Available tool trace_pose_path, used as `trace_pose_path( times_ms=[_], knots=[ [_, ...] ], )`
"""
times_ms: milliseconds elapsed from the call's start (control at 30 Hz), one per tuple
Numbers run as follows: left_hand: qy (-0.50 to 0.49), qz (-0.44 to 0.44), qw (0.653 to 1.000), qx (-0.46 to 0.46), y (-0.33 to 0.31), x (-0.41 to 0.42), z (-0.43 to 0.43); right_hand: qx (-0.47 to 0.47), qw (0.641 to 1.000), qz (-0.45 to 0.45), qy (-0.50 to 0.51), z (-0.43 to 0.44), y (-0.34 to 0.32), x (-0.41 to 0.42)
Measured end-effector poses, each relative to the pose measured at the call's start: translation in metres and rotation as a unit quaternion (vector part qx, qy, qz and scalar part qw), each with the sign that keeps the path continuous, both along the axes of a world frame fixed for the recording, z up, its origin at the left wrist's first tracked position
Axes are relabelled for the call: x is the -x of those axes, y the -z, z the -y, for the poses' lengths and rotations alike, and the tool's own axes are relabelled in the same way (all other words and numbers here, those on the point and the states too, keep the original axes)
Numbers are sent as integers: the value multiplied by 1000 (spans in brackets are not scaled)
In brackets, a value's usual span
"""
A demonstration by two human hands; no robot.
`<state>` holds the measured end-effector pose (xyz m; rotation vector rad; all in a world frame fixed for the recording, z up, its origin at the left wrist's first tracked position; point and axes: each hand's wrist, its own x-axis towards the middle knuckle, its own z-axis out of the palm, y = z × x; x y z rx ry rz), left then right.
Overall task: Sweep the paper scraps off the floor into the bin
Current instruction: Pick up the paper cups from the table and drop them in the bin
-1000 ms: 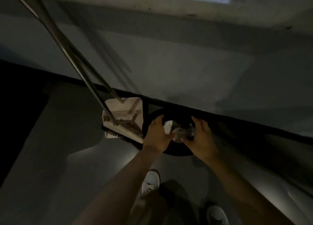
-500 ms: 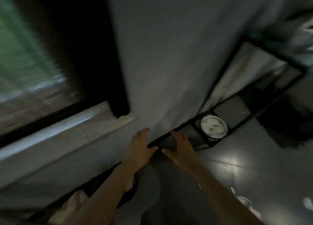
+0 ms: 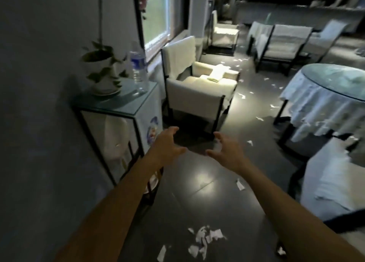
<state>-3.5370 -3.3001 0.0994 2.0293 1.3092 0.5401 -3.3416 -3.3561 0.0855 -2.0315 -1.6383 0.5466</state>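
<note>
We hold both hands out in front of us at about the same height. They are empty and apart, the palms turned toward each other and the fingers spread and lightly curved. The left hand (image 3: 167,145) hangs just beside the glass-topped side table (image 3: 118,105). The right hand (image 3: 227,153) is over the open dark floor (image 3: 187,202).

The paper we have to clear lies below the hands, not ahead of them. The nearest cluster of paper scraps (image 3: 215,234) sits low and near, between our two forearms and closer to the right one. A single scrap (image 3: 240,185) lies just right of the right forearm, so that hand is the nearer one to both.

Beyond them a trail of scraps (image 3: 242,96) runs away from us. Its long axis goes from near to far and drifts right, along the aisle between the cream armchair (image 3: 197,88) and the round clothed table (image 3: 325,99).

The bin is not in view, and we see nothing to sweep with. We judge that the coming move means turning to fetch a tool before we work along that line. Most of the floor is yet to be cleared.
</note>
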Motion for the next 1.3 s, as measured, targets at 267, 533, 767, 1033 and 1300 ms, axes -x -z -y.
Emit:
trace_pose_path(
  times_ms=[267, 533, 767, 1033, 1300],
  knots=[
    [128, -5, 992, -23, -14, -189, -98, -41, 990, -28, 132, -56, -21, -170],
    [271, -26, 959, -73, -6, -385, -268, -88, 966, -47, 240, -190, -12, -321],
    [342, -31, 936, -76, -29, -543, -427, -84, 936, -74, 333, -325, -24, -449],
    [409, -2, 911, -59, -10, -745, -546, -94, 902, -86, 412, -432, -7, -635],
    [442, -12, 895, -61, -19, -988, -663, -106, 882, -85, 451, -551, -9, -866]
  ],
)
